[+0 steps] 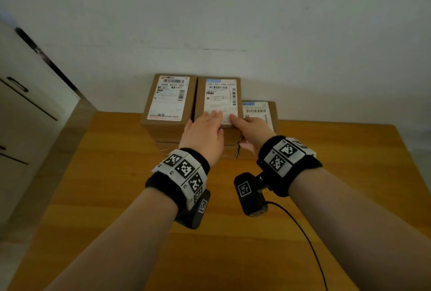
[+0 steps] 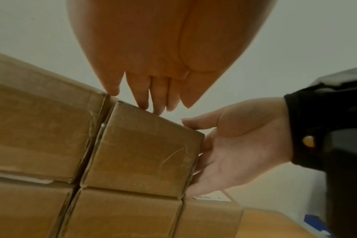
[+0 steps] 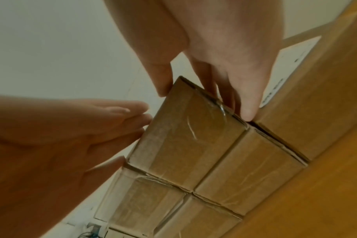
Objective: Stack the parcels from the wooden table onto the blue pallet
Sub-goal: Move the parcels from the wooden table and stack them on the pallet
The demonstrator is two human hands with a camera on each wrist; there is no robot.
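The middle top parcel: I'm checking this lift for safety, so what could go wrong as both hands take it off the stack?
1. The middle top parcel sits tight against the left top parcel; pulling it out may drag that neighbour.
2. The left hand lies flat on top, and only the right hand grips an edge, so the parcel may slip.
3. The lower right parcel hems in the right fingers.
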